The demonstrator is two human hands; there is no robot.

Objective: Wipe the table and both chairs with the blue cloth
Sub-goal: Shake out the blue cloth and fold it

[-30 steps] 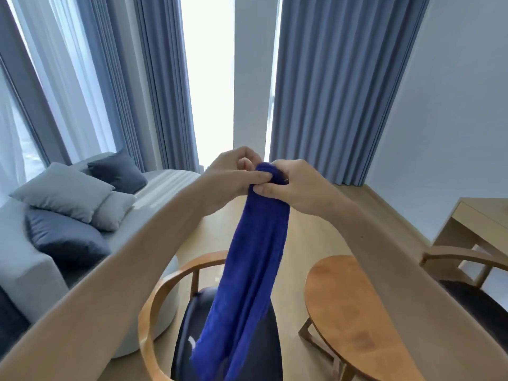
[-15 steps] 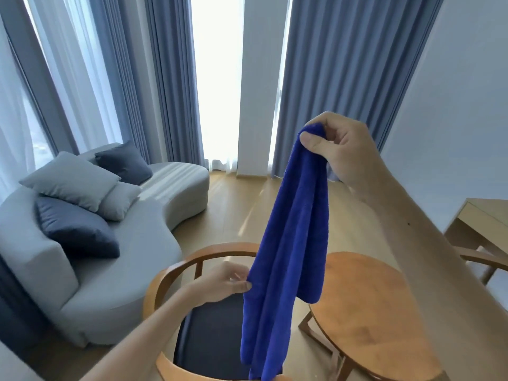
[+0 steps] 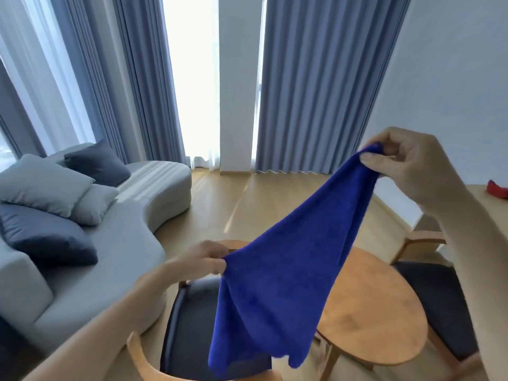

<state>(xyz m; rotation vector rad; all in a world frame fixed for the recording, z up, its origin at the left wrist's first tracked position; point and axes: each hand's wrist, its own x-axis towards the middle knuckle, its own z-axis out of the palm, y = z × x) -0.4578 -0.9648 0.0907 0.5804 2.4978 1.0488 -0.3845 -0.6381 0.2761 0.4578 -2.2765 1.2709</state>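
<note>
The blue cloth (image 3: pixel 286 273) is stretched in the air between my hands, above the furniture. My right hand (image 3: pixel 409 166) pinches its upper corner at the right. My left hand (image 3: pixel 200 261) pinches its left edge lower down. Below the cloth stands a round wooden table (image 3: pixel 368 314). A wooden chair with a dark seat (image 3: pixel 187 331) is at the table's left, partly hidden by the cloth. A second wooden chair with a dark seat (image 3: pixel 437 303) is at the right, partly behind my right arm.
A curved grey sofa (image 3: pixel 104 259) with several cushions fills the left side. Blue-grey curtains (image 3: pixel 316 83) hang at the back by a bright window. A light wooden desk (image 3: pixel 492 207) with a red object (image 3: pixel 496 188) stands at the far right. Wooden floor lies beyond the table.
My hands, together at the cloth's top a second ago, have parted. The left slid down and took the cloth's edge; the right moved right, spreading the cloth out.
</note>
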